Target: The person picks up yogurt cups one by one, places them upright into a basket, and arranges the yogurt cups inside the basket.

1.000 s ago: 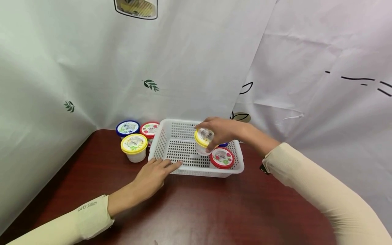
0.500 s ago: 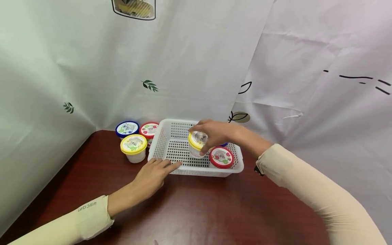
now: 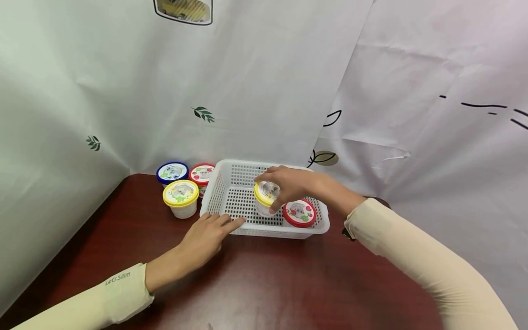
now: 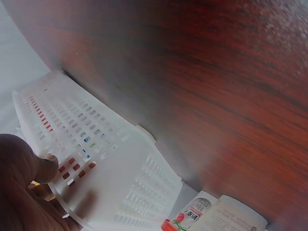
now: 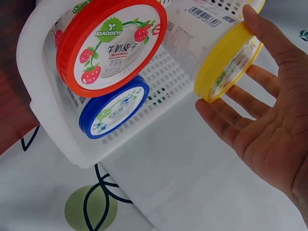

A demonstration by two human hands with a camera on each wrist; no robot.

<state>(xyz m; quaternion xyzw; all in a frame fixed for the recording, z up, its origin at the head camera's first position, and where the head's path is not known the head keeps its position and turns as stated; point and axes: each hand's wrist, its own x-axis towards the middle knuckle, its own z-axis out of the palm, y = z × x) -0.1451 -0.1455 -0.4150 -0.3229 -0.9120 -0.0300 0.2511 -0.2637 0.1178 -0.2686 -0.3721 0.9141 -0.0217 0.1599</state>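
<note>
In the head view, my right hand (image 3: 294,183) holds a yellow-lidded tub (image 3: 266,197) by its lid, upright inside the white plastic basket (image 3: 264,231). The right wrist view shows the thumb and fingers spread round the yellow lid. Beside it in the basket's right end stand a red-lidded strawberry tub (image 3: 299,213) and a blue-lidded tub (image 5: 115,110), the blue one hidden under my hand in the head view. My left hand (image 3: 206,238) grips the basket's front left rim, thumb against the perforated outer wall (image 4: 110,183) in the left wrist view.
Left of the basket stand three more tubs: a blue-lidded one (image 3: 173,173), a red-lidded one (image 3: 201,174) and a yellow-lidded one (image 3: 181,195). Behind, a pale printed cloth (image 3: 255,91) hangs at the far edge of the dark red-brown wooden table (image 3: 288,279).
My right hand has moved the yellow-lidded tub slightly left and down in the basket. The left hand stays on the rim, and the other tubs have not moved.
</note>
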